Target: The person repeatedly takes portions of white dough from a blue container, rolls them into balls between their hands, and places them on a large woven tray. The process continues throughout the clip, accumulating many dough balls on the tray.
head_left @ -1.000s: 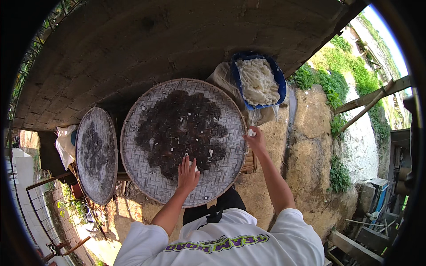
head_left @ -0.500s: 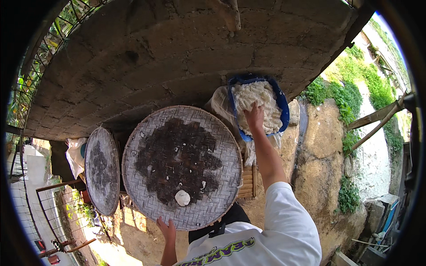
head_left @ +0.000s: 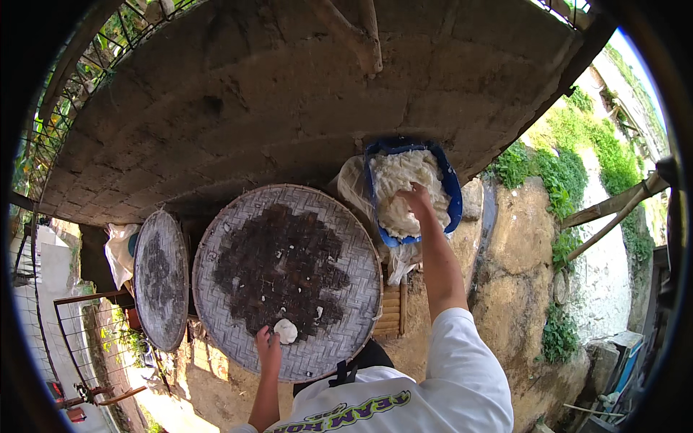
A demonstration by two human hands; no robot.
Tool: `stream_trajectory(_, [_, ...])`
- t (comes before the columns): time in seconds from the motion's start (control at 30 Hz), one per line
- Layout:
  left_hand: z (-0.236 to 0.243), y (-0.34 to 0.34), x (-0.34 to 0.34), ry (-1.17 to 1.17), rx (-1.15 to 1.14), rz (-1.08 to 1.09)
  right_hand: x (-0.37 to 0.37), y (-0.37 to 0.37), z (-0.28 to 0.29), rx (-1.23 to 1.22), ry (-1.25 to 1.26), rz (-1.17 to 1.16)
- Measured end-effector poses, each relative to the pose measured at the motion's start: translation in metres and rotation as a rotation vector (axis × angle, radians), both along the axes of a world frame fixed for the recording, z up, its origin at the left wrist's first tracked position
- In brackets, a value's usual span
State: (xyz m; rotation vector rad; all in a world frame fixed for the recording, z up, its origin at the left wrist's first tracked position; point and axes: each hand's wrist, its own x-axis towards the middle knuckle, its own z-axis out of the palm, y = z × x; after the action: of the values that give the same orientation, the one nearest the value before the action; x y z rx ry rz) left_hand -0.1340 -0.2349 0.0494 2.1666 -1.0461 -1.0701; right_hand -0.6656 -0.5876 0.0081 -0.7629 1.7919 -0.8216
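A large round woven bamboo tray (head_left: 224,328) lies before me, with a dark brown patch at its middle. One white dough-like lump (head_left: 286,331) rests near its front edge. Just left of this lump is my left hand (head_left: 268,351), fingers apart and empty, over the tray's rim. Farther right, a blue plastic tub (head_left: 455,195) holds a soft, lumpy white mass (head_left: 403,173). My right hand (head_left: 419,200) reaches into the tub, fingers extended against the mass; the fingertips are partly hidden.
A smaller round woven tray (head_left: 160,281) leans on edge at the left, beside a whitish bag (head_left: 121,252). Behind the trays stands a block wall (head_left: 289,108). Clear plastic sheeting (head_left: 354,184) hangs around the tub. Wooden poles (head_left: 613,206) jut in at the right.
My left hand has moved up from the tray's front rim to beside the white lump. The right hand stays in the tub, its fingers now turned more to the left. The view has shifted slightly.
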Motion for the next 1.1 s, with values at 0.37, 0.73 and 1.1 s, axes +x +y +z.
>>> stream_trajectory(0.37, [0.054, -0.2, -0.239, 1.363, 0.088, 0.053, 0.045, 0.091, 0.115, -0.421, -1.081, -0.433])
stream_trajectory(0.73, [0.099, -0.182, -0.242, 1.952, 0.078, 0.039, 0.195, 0.202, 0.195, -0.851, 0.321, 0.124])
stream_trajectory(1.1, [0.128, -0.159, -0.229, 2.579, -0.792, -0.059, 0.254, 0.208, 0.227, -1.035, 0.449, 0.442])
